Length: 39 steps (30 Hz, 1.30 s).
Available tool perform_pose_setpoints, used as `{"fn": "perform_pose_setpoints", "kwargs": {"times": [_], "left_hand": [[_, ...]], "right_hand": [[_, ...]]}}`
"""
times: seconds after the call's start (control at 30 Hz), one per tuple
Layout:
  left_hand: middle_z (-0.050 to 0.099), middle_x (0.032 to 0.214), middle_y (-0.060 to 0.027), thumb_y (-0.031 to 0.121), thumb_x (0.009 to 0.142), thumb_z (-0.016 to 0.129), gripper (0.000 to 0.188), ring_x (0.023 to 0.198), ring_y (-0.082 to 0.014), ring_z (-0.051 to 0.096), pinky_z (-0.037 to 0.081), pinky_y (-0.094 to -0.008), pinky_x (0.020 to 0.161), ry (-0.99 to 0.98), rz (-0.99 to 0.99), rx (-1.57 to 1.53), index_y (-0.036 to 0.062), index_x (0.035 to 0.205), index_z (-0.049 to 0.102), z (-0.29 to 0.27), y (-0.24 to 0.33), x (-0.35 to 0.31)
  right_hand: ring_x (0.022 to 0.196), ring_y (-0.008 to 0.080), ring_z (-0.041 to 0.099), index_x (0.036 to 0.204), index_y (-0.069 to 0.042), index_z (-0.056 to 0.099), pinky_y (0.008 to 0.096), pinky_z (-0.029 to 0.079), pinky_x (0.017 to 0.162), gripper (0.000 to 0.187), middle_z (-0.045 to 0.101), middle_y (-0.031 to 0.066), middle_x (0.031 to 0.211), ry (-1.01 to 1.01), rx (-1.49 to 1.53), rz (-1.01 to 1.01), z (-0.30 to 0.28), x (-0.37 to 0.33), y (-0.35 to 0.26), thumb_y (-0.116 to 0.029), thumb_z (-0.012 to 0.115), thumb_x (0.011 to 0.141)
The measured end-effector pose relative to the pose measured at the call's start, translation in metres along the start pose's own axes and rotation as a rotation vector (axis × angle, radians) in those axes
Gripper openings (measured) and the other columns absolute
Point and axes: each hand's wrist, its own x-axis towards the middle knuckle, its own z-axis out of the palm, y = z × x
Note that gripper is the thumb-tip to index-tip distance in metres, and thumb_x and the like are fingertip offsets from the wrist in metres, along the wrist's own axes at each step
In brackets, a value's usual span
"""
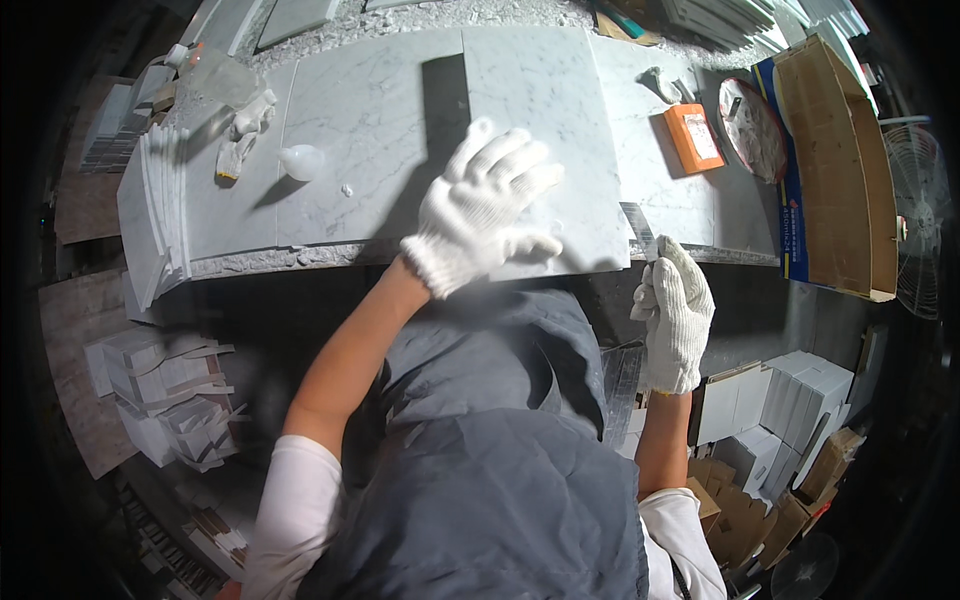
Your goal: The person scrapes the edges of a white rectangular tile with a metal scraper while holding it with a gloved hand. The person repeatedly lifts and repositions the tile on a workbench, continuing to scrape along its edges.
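Note:
A pale grey-veined marble slab [540,100] lies on the bench in front of me, its near edge jutting past the bench edge. My left hand [487,205], in a white knitted glove, is spread flat over the slab's left side, thumb pointing right. Whether its palm presses on the stone I cannot tell. By the slab's near right corner, my gloved right hand [678,315] is closed around a thin flat metal blade [637,226]. The blade points up and left from the fingers; its lower end is hidden in the grip.
An orange container [693,138], a round tray of white paste [752,130] and an open cardboard box [835,170] stand right. A white bulb-shaped bottle [302,162], a loose glove [247,130] and upright stone strips [165,205] are left. A fan [915,225] stands far right.

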Motion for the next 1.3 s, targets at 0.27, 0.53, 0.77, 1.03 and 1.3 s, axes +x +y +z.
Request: {"fn": "perform_pose_setpoints", "kwargs": {"times": [0.27,0.53,0.77,1.03,1.3], "left_hand": [[0.039,0.165,-0.0090,0.080,0.094,0.031,0.088,0.156,-0.0277,0.027,0.010,-0.0466,0.130,-0.262,0.254,0.197,0.0187,0.154,0.047,-0.018,0.010,0.008],[0.039,0.163,-0.0170,0.069,0.100,0.037,0.078,0.153,-0.0347,0.032,0.016,-0.0449,0.128,-0.373,0.127,0.148,0.0133,0.154,0.048,-0.036,0.003,0.007],[0.063,0.139,-0.0173,0.058,0.101,0.047,0.061,0.138,-0.0332,0.052,0.030,-0.0463,0.122,-0.275,0.170,-0.382,0.0101,0.135,0.066,-0.046,-0.004,0.000],[0.041,0.162,-0.0151,0.073,0.100,0.024,0.091,0.155,-0.0294,0.029,0.023,-0.0435,0.126,-0.286,0.310,-0.102,0.0042,0.158,0.035,-0.026,0.025,0.008],[0.038,0.163,-0.0135,0.079,0.093,0.031,0.092,0.152,-0.0350,0.032,0.022,-0.0476,0.126,-0.237,0.185,-0.061,0.0132,0.156,0.039,-0.027,0.012,-0.009]], "right_hand": [[0.076,0.0051,0.062,0.143,-0.005,0.057,0.0170,0.052,0.062,0.042,0.069,0.0015,0.105,0.029,0.292,0.060,-0.020,0.008,-0.002,-0.018,0.065,0.103],[0.073,0.0045,0.057,0.149,0.000,0.048,0.0175,0.048,0.059,0.051,0.064,-0.0009,0.098,-0.189,0.190,0.003,-0.026,0.028,0.014,-0.020,0.062,0.105],[0.076,0.0063,0.059,0.141,-0.006,0.052,0.0197,0.047,0.062,0.047,0.064,-0.0017,0.104,-0.189,0.399,0.074,-0.040,0.030,0.007,-0.026,0.068,0.102],[0.097,0.0178,0.065,0.124,-0.007,0.064,0.0290,0.053,0.072,0.029,0.066,0.0034,0.108,-0.295,0.419,0.021,-0.006,0.029,-0.003,-0.024,0.069,0.101],[0.076,0.0081,0.065,0.136,0.003,0.063,0.0211,0.053,0.062,0.042,0.069,0.0036,0.094,-0.120,-0.314,-0.024,0.004,0.026,-0.018,-0.018,0.068,0.101]]}}
